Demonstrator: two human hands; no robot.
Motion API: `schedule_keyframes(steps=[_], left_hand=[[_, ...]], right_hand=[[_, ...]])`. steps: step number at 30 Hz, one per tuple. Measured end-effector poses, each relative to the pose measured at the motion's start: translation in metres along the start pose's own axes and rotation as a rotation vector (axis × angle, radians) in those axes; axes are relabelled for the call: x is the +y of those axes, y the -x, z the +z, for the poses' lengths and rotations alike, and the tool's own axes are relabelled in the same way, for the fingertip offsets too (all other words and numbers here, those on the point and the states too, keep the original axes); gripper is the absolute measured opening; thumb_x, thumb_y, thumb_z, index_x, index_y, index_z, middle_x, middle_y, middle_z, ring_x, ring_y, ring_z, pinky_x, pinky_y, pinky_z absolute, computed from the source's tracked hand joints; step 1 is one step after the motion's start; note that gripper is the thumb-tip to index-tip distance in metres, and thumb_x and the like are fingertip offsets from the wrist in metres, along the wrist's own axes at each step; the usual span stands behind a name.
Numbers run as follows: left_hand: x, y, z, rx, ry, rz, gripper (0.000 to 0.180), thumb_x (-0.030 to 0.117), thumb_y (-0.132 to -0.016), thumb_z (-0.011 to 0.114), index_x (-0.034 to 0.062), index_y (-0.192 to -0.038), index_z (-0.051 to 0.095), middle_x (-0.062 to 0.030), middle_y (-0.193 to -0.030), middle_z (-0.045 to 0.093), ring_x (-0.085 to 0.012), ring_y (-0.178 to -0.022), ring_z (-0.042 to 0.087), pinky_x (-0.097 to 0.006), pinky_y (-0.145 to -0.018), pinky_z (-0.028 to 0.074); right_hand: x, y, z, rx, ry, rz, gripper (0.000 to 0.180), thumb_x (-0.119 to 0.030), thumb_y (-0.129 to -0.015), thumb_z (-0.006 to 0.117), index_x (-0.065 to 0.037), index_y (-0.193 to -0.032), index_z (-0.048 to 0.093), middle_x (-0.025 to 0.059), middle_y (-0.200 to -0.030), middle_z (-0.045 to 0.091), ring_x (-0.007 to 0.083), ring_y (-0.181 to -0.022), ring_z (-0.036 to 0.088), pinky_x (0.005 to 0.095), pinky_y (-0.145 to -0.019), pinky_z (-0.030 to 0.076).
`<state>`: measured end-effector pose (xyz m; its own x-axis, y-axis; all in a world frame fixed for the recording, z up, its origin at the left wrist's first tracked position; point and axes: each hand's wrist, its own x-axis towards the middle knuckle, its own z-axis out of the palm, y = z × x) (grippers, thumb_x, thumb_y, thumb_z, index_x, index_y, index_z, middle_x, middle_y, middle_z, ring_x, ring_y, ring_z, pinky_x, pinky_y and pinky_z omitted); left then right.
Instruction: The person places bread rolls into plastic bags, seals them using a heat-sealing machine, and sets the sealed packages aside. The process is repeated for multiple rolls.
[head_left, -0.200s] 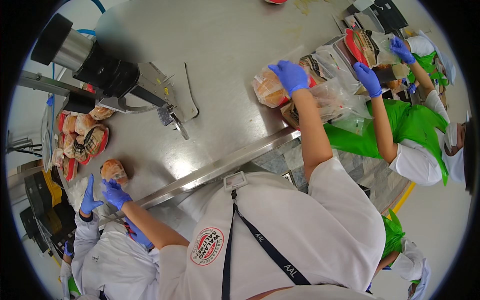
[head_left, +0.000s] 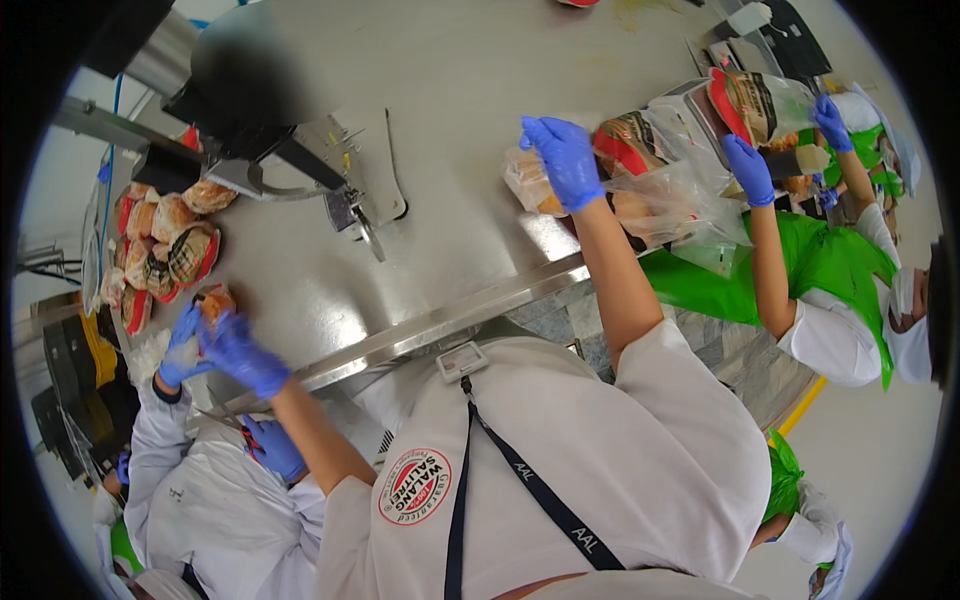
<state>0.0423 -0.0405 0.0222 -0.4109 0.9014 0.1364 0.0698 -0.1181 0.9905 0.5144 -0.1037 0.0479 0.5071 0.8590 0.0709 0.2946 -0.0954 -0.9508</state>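
Observation:
My left hand [head_left: 247,357], in a blue glove and slightly blurred, is at the left front of the metal table, its fingers stretched out toward a bagged bread roll [head_left: 214,301]. Right beside it a co-worker's gloved hand [head_left: 183,352] also reaches to that roll; which hand touches it I cannot tell. My right hand [head_left: 566,165], gloved in blue too, is over a clear-bagged bread [head_left: 530,184] at the right, fingers extended and partly apart. It partly covers that bread, and contact is unclear. Beside it lies a red-and-brown printed bread bag [head_left: 632,145].
A black and metal bag-closing machine [head_left: 300,165] stands at the left. Several bagged breads [head_left: 165,245] are piled behind the roll. Clear plastic bags [head_left: 690,215] overlap the table's right side, where a green-aproned person's hands [head_left: 750,172] hold a printed bread bag [head_left: 755,105].
My left hand has moved up and right, and the co-worker's hand has closed in on the roll. My right hand has shifted slightly left, its fingers straighter over the bread.

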Motion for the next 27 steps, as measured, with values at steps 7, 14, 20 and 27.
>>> schedule_keyframes(steps=[7, 14, 20, 27], left_hand=[[-0.048, 0.185, 0.148, -0.788, 0.054, -0.888, 0.044, 0.036, -0.090, 0.047, 0.0077, -0.124, 0.040, -0.0089, -0.110, 0.054, -0.0175, -0.098, 0.053, -0.033, -0.085, 0.042], [-0.139, 0.159, 0.227, -0.643, 0.380, -1.104, 0.034, 0.028, -0.091, 0.046, -0.0003, -0.108, 0.052, -0.0107, -0.103, 0.058, -0.0193, -0.093, 0.055, -0.031, -0.083, 0.043], [-0.154, 0.172, 0.236, -0.651, 0.153, -0.907, 0.029, 0.025, -0.088, 0.048, -0.0007, -0.096, 0.058, -0.0094, -0.090, 0.060, -0.0169, -0.082, 0.053, -0.029, -0.074, 0.042], [-0.137, 0.201, 0.258, -0.482, -0.002, -0.828, 0.037, 0.036, -0.087, 0.050, 0.0001, -0.098, 0.049, -0.0121, -0.094, 0.056, -0.0193, -0.082, 0.052, -0.032, -0.075, 0.044]], right_hand=[[0.054, 0.034, -0.012, -0.093, -0.867, 0.469, 0.031, -0.032, -0.088, 0.051, -0.003, -0.089, 0.063, -0.0025, -0.060, 0.051, 0.0062, -0.051, 0.044, 0.0201, -0.047, 0.035], [0.057, 0.063, 0.005, -0.597, -0.236, 0.407, 0.029, -0.017, -0.084, 0.051, -0.001, -0.108, 0.057, 0.0096, -0.096, 0.059, 0.0160, -0.088, 0.055, 0.0280, -0.080, 0.044], [0.079, 0.025, 0.017, -0.691, 0.603, -0.246, 0.045, -0.026, -0.081, 0.059, 0.002, -0.115, 0.051, 0.0164, -0.116, 0.053, 0.0237, -0.105, 0.051, 0.0334, -0.089, 0.041], [0.063, 0.017, -0.007, -0.977, 0.461, 0.186, 0.060, -0.030, -0.074, 0.068, 0.003, -0.119, 0.047, 0.0152, -0.115, 0.054, 0.0196, -0.103, 0.051, 0.0314, -0.089, 0.040]])
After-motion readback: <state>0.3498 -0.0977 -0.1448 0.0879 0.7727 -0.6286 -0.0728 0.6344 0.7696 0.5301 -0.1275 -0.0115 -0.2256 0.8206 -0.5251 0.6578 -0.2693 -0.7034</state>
